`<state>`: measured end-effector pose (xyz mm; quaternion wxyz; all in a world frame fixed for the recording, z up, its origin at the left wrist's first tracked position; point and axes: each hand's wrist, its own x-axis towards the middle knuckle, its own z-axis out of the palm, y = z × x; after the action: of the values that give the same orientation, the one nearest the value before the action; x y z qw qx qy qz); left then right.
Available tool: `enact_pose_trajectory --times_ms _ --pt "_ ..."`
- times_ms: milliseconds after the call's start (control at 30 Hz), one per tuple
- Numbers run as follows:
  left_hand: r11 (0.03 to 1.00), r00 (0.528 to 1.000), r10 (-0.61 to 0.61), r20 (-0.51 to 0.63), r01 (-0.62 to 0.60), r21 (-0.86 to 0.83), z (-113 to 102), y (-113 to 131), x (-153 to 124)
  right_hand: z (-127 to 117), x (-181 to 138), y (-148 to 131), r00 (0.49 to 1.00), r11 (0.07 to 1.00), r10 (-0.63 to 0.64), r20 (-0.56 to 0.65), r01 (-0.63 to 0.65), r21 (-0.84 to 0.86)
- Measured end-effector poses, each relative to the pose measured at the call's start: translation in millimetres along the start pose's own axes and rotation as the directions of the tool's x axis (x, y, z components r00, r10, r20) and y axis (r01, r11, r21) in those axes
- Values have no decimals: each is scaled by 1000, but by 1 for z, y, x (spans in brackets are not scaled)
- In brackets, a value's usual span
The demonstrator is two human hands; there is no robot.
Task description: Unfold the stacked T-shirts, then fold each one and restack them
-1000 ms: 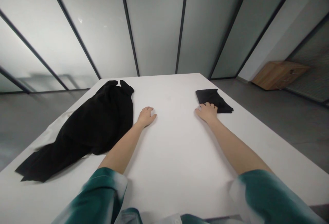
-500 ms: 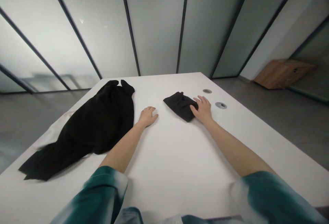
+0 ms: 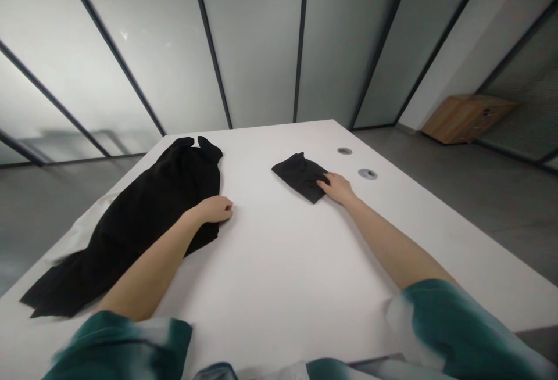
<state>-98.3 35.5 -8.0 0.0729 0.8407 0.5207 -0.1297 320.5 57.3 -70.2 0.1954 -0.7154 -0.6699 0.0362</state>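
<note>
A small folded black cloth (image 3: 300, 174) lies on the white table, with a little bunched tip at its far edge. My right hand (image 3: 337, 187) is at its right corner, thumb on top and fingers closed around the edge. To the left, a large black garment (image 3: 143, 217) is spread out in a long heap; what kind of garment it is I cannot tell. My left hand (image 3: 215, 210) is over its right edge, fingers curled in, with no cloth visible between them. My left forearm crosses above the garment and covers part of it.
Some white cloth (image 3: 89, 226) shows beneath the garment's left side. Two round grommets (image 3: 368, 174) are set in the table (image 3: 279, 264) near its right edge. Frosted glass panels stand behind. A wooden cabinet (image 3: 466, 117) is on the floor at right.
My left hand has moved left and nearer to me, from the bare table to the garment's edge, and its fingers have curled. My right hand's fingers have closed on the small cloth's corner.
</note>
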Motion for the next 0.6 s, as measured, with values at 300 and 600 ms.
enact_pose_trajectory --times_ms 300,600 --pt "947 938 -318 141 308 89 -10 -80 -61 -2 -2 -10 999 997 51 -17 -50 61" --pt "996 952 56 -301 -74 -49 -12 76 16 -1 -22 -43 962 854 -272 31 227 468"
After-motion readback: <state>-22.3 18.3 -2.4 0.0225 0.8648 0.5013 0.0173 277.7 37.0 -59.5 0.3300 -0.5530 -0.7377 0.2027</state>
